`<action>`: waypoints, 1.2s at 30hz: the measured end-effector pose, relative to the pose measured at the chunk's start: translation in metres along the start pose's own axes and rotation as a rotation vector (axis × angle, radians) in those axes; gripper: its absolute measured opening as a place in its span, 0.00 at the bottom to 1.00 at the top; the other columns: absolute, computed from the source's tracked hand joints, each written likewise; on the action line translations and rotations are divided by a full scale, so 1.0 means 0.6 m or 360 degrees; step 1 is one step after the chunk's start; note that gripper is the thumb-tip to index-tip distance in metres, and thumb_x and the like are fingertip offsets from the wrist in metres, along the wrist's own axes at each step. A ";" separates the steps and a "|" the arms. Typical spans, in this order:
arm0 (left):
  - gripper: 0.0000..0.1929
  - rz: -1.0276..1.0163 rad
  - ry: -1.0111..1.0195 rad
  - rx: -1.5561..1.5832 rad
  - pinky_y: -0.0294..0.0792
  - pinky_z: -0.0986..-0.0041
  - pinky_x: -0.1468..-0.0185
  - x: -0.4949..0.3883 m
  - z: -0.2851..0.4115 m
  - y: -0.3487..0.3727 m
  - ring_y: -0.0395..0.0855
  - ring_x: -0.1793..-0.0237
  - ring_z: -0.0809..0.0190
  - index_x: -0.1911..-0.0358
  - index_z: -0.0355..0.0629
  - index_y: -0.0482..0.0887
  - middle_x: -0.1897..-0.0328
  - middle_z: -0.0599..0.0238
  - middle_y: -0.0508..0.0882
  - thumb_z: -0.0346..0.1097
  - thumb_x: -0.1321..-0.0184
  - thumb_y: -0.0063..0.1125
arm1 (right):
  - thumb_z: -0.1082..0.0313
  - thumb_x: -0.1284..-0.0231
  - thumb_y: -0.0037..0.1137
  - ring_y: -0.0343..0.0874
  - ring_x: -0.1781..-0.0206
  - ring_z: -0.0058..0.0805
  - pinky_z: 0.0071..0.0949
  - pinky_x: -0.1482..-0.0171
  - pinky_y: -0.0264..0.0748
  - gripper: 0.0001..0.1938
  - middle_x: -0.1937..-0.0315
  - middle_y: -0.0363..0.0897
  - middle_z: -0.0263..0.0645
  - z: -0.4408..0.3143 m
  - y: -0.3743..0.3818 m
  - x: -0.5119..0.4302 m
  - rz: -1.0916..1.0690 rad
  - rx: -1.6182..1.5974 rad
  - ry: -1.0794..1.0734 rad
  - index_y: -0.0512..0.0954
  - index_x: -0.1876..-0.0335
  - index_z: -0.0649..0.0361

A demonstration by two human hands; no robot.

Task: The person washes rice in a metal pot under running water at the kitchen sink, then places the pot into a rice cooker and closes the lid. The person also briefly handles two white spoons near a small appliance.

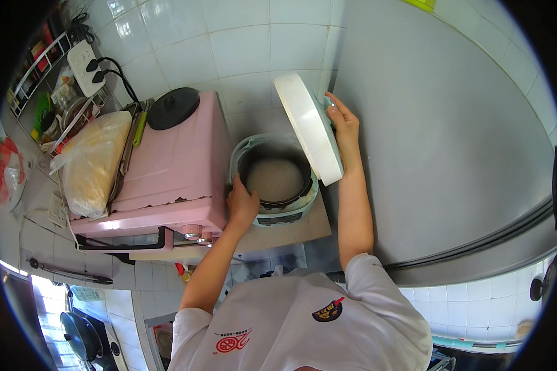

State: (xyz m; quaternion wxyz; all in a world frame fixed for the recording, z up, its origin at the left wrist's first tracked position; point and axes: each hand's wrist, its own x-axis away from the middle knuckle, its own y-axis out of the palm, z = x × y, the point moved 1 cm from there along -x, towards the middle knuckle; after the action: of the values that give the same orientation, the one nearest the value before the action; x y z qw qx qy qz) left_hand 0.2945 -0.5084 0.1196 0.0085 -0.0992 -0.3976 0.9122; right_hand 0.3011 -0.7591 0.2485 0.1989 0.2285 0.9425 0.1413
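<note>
A rice cooker with a pale green body stands on a board, uncovered, its dark inner pot holding something pale and cloudy, with steam above. My right hand grips the handle side of the cooker's white and green lid, which is tilted up on edge over the pot's right side. At the cooker's left rim, my left hand rests with bent fingers; whether it grips the rim or the pot I cannot tell.
Left of the cooker stands a pink toaster oven bearing a black pot lid and a plastic bag. A grey refrigerator rises close on the right. A power strip hangs by a wire rack at upper left.
</note>
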 end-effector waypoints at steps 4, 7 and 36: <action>0.27 -0.0197 0.0144 -0.0001 0.73 0.56 0.62 0.070 0.013 -0.030 0.82 0.69 0.41 0.42 0.35 0.65 0.77 0.46 0.82 0.30 0.46 0.55 | 0.67 0.39 0.57 0.74 0.69 0.14 0.14 0.67 0.71 0.19 0.63 0.79 0.34 0.009 0.005 0.007 -0.0036 -0.0026 -0.0038 0.75 0.43 0.63; 0.23 -0.0607 0.0168 0.0309 0.71 0.60 0.68 0.113 -0.010 -0.053 0.81 0.76 0.48 0.46 0.33 0.70 0.81 0.51 0.80 0.31 0.46 0.56 | 0.66 0.39 0.56 0.77 0.62 0.17 0.17 0.59 0.74 0.19 0.58 0.80 0.37 0.017 0.006 0.010 -0.0047 -0.0044 -0.0060 0.75 0.43 0.64; 0.11 -0.1093 0.0421 -0.1091 0.77 0.65 0.62 -0.107 0.098 0.112 0.85 0.53 0.55 0.61 0.50 0.88 0.55 0.62 0.86 0.35 0.44 0.53 | 0.57 0.47 0.65 0.77 0.56 0.22 0.19 0.50 0.72 0.30 0.56 0.80 0.39 -0.013 -0.029 0.035 -0.0026 0.0039 -0.0224 0.73 0.41 0.67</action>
State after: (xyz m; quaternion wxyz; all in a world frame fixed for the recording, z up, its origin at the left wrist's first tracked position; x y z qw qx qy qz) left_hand 0.3507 -0.6027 0.1209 0.3255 -0.0745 -0.6796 0.6532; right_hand 0.2742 -0.7652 0.2427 0.2630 0.2326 0.9297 0.1115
